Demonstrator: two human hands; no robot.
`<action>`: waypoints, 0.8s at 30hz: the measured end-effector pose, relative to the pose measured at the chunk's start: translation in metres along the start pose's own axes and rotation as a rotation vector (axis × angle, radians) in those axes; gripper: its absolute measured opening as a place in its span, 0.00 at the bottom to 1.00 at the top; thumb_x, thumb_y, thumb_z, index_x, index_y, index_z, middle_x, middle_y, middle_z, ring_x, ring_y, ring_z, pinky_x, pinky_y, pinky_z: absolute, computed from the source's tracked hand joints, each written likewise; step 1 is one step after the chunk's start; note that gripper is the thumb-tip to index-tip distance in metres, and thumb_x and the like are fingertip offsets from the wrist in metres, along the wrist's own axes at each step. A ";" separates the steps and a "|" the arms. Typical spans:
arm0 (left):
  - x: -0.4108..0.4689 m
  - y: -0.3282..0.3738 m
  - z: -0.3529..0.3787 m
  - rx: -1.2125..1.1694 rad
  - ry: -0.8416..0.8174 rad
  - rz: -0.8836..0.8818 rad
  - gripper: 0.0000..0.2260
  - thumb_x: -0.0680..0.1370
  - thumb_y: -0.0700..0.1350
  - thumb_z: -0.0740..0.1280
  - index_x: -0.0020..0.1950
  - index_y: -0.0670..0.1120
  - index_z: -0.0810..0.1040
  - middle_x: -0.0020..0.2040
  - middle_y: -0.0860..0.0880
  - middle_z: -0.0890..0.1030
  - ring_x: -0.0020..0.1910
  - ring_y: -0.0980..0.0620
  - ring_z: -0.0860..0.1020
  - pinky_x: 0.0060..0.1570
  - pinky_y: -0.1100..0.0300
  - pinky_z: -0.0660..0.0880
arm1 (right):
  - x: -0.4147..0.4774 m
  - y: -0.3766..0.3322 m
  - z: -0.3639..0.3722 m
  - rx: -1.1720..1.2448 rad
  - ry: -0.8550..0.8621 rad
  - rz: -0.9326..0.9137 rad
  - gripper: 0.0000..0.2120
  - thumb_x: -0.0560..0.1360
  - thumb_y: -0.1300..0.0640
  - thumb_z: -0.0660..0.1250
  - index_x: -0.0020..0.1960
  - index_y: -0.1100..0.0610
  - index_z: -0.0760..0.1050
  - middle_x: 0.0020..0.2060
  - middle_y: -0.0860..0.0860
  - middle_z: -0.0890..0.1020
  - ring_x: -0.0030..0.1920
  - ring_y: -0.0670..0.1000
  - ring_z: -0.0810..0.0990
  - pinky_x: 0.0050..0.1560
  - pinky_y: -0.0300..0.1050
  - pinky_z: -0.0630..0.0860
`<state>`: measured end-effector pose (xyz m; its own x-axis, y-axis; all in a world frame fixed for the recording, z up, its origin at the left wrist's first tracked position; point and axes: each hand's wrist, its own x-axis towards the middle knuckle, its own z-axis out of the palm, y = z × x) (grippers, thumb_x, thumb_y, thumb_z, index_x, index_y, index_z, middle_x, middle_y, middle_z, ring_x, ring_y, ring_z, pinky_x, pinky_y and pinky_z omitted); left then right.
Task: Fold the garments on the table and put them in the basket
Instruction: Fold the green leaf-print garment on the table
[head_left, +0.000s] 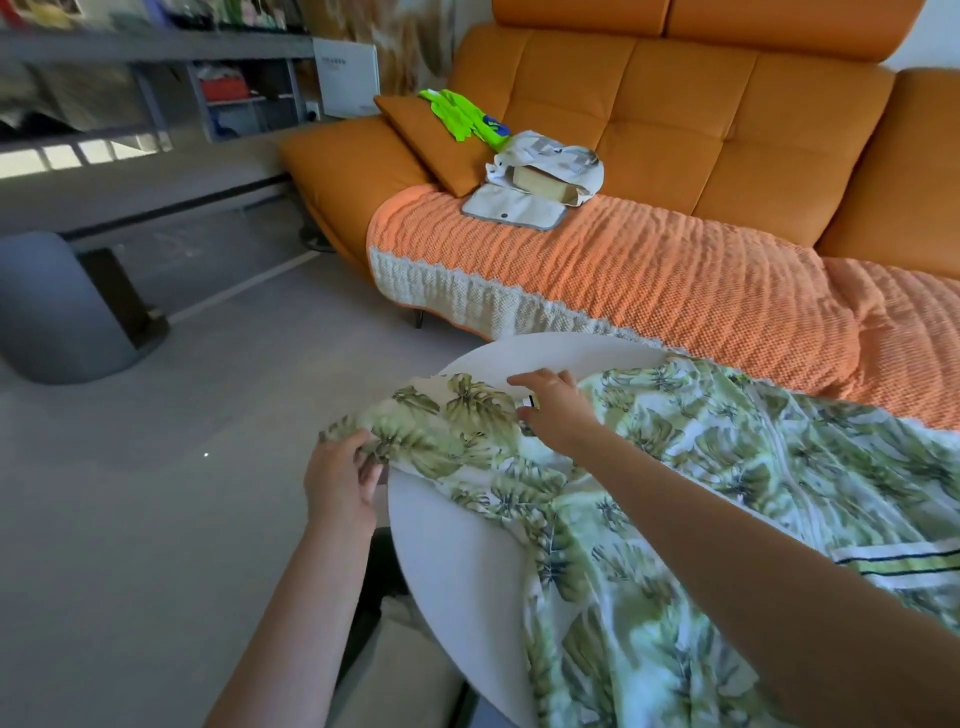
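A white garment with a green leaf print (675, 493) lies spread over the round white table (457, 545), draping off its right side. My left hand (340, 480) grips the garment's sleeve end where it hangs past the table's left edge. My right hand (553, 410) pinches the fabric near the collar, by a small label, further back on the table. No basket is in view.
An orange sofa (675, 104) with an orange knitted throw (623, 280) stands just behind the table. On it lie a cushion, a bright green item (462, 117) and a beige bag (545, 171). A grey rounded bin (57, 312) stands on the floor at left.
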<state>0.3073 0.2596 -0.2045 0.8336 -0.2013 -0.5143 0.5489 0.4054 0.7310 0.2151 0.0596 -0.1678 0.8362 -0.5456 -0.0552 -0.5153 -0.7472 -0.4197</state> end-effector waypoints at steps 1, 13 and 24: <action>0.000 -0.003 -0.006 0.014 0.027 0.019 0.06 0.76 0.34 0.63 0.45 0.45 0.74 0.44 0.47 0.77 0.43 0.54 0.77 0.38 0.64 0.75 | 0.005 0.000 0.002 -0.049 -0.018 0.010 0.18 0.77 0.59 0.63 0.67 0.52 0.71 0.66 0.54 0.70 0.66 0.57 0.61 0.65 0.50 0.62; -0.001 -0.021 -0.024 0.555 0.407 0.248 0.35 0.73 0.39 0.68 0.75 0.43 0.53 0.73 0.40 0.56 0.69 0.40 0.63 0.65 0.48 0.64 | -0.012 0.004 0.016 -0.022 0.295 -0.129 0.19 0.81 0.52 0.55 0.71 0.53 0.65 0.74 0.51 0.59 0.72 0.54 0.56 0.71 0.53 0.56; -0.028 -0.041 0.026 1.769 -0.529 0.702 0.25 0.81 0.57 0.53 0.77 0.53 0.53 0.78 0.49 0.48 0.77 0.48 0.44 0.74 0.51 0.47 | -0.041 0.019 0.035 -0.197 -0.169 -0.261 0.35 0.74 0.34 0.31 0.77 0.50 0.43 0.76 0.49 0.43 0.75 0.52 0.37 0.75 0.51 0.39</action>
<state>0.2632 0.2259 -0.2081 0.6415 -0.7640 -0.0691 -0.6699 -0.6018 0.4347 0.1775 0.0812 -0.2049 0.9551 -0.2684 -0.1252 -0.2925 -0.9208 -0.2579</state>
